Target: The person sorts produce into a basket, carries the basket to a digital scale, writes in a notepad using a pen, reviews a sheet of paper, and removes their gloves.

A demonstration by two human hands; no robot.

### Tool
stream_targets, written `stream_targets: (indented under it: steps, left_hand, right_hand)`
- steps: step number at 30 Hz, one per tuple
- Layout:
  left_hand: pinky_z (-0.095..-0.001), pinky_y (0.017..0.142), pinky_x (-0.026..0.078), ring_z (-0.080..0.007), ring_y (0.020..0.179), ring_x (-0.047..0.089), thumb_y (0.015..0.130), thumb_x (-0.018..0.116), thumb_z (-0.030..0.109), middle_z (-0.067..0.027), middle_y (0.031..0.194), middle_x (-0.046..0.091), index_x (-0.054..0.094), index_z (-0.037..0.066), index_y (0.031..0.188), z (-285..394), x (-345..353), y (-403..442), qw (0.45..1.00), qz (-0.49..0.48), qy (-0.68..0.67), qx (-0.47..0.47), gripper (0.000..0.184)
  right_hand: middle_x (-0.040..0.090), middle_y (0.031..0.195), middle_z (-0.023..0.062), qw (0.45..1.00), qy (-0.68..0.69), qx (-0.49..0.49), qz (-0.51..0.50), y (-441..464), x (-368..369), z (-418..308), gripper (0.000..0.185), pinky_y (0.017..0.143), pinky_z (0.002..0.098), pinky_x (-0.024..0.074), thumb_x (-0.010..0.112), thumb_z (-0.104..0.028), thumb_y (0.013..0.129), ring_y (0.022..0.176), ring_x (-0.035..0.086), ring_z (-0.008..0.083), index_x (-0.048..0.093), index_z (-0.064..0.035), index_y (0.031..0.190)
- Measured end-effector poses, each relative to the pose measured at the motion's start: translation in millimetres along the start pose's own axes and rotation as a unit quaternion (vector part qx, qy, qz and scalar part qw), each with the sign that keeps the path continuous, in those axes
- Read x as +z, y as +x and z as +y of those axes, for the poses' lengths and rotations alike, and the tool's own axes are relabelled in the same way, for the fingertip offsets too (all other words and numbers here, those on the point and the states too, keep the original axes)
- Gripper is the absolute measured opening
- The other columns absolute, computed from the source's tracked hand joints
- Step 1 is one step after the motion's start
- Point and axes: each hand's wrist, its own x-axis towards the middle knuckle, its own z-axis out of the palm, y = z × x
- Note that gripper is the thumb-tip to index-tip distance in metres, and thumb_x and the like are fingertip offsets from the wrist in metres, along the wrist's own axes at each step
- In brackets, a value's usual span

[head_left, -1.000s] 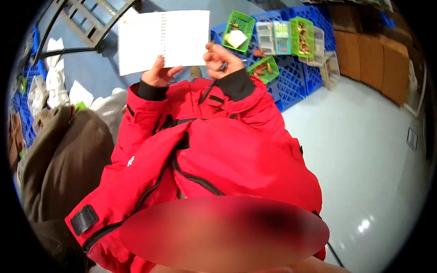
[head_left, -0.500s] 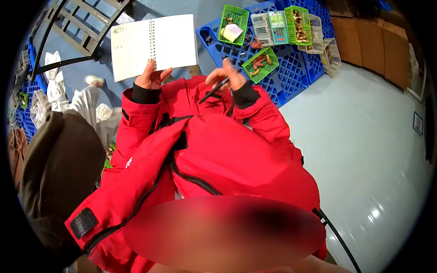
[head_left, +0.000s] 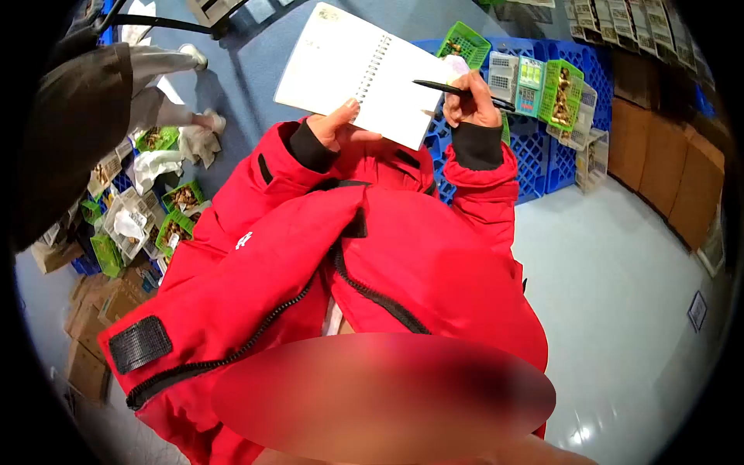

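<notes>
Green basket (head_left: 576, 96) of brownish pieces (head_left: 560, 99) on blue pallet (head_left: 531, 167) right of notebook (head_left: 341, 66), pale floor (head_left: 604, 271), left hand (head_left: 337, 128) clasping notebook, right hand (head_left: 475, 105) curled round pen (head_left: 438, 86)

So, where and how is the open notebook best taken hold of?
The notebook is perhaps best held by its lower edge near the spiral binding, coming from the wearer's side: it is spread open, that edge faces the red jacket, and the left hand holds it there, thumb on the page.
</notes>
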Motion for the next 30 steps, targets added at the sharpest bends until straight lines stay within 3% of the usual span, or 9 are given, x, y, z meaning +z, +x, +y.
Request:
stream_targets:
  steps: [2,4,5,8,10,15,18,27,30]
  left_hand:
    - [-0.0357,0.076,0.051,-0.0252,0.099,0.054,0.088,0.044,0.018,-0.0147,0.114,0.05,0.037,0.0,0.122,-1.8,-7.5,-2.1,1.0,-0.014,0.007,0.001,0.039]
    - [-0.0364,0.077,0.051,-0.0256,0.1,0.053,0.088,0.043,0.017,-0.0154,0.115,0.05,0.037,-0.001,0.122,-3.9,-5.3,-4.7,1.0,-0.026,0.005,0.01,0.038]
    - [-0.0366,0.075,0.052,-0.0224,0.092,0.056,0.088,0.044,0.017,-0.0118,0.103,0.054,0.042,0.001,0.117,-2.9,3.1,-6.5,1.0,-0.005,-0.017,0.011,0.033]
    - [-0.0372,0.073,0.052,-0.0166,0.079,0.055,0.087,0.047,0.017,-0.0064,0.087,0.053,0.048,0.002,0.105,-3.7,3.5,-8.6,1.0,0.019,-0.008,0.007,0.023]
    - [-0.0377,0.069,0.052,-0.0124,0.071,0.051,0.085,0.05,0.013,-0.0026,0.076,0.048,0.05,0.004,0.094,-2.1,6.0,-9.4,1.0,0.025,-0.005,0.008,0.013]
    - [-0.0372,0.069,0.052,-0.0149,0.073,0.053,0.082,0.051,0.005,-0.0052,0.08,0.051,0.05,0.002,0.095,-5.5,-6.8,-8.7,0.999,0.005,0.028,0.032,0.014]
    - [-0.0364,0.07,0.051,-0.0179,0.076,0.055,0.08,0.051,0.002,-0.0077,0.084,0.054,0.051,0.001,0.097,2.1,6.8,-11.6,0.998,0.057,0.022,0.029,0.017]
    - [-0.0371,0.077,0.049,-0.0194,0.083,0.055,0.081,0.052,0.004,-0.0094,0.094,0.054,0.049,-0.002,0.106,-3.3,-9.1,-6.7,0.999,0.009,0.034,0.01,0.026]
    - [-0.027,0.065,0.046,-0.0151,0.074,0.056,0.079,0.056,0.006,-0.006,0.081,0.059,0.056,-0.001,0.091,11.7,11.9,-11.5,0.993,0.038,0.105,0.043,0.014]
  right_hand:
    - [0.057,0.074,0.0126,0.998,0.036,0.007,-0.051,9.7,15.0,-3.5,0.03,0.044,0.0236,0.0425,0.039,-0.029,0.09,0.054,0.053,0.0136,0.05,-0.0018,0.096]
    - [0.059,0.075,0.0112,0.982,-0.126,-0.079,0.114,19.5,58.0,0.3,0.037,0.052,0.0199,0.0437,0.045,-0.035,0.087,0.058,0.055,0.012,0.05,0.0,0.099]
    - [0.059,0.091,0.0145,0.981,-0.17,-0.091,0.037,30.7,61.3,2.0,0.042,0.065,0.0231,0.0461,0.042,-0.035,0.088,0.075,0.058,0.0151,0.047,0.002,0.108]
    - [0.057,0.1,0.0176,0.833,-0.435,-0.342,0.026,67.0,89.5,21.4,0.04,0.077,0.031,0.0439,0.048,-0.03,0.086,0.089,0.057,0.0244,0.045,0.0001,0.113]
    - [0.056,0.101,0.0195,0.769,-0.5,-0.398,0.021,70.2,105.9,15.9,0.04,0.078,0.0343,0.0427,0.05,-0.028,0.085,0.089,0.056,0.0302,0.045,-0.0019,0.115]
    - [0.06,0.094,0.0182,0.808,-0.475,-0.348,0.017,81.3,94.7,45.1,0.038,0.077,0.036,0.0422,0.05,-0.028,0.085,0.087,0.056,0.0308,0.048,-0.0039,0.114]
    - [0.057,0.106,0.0169,0.791,-0.52,-0.322,0.012,80.4,94.9,41.6,0.043,0.077,0.0277,0.0449,0.046,-0.033,0.087,0.094,0.058,0.0214,0.044,-0.0079,0.121]
    - [0.059,0.101,0.0173,0.761,-0.536,-0.363,0.031,77.5,97.7,38.6,0.033,0.08,0.0299,0.0441,0.051,-0.014,0.085,0.093,0.058,0.024,0.049,-0.0058,0.117]
    - [0.059,0.094,0.016,0.728,-0.549,-0.408,0.036,83.1,95.3,42.7,0.033,0.076,0.0349,0.0426,0.053,-0.011,0.079,0.083,0.056,0.0287,0.051,-0.0044,0.112]
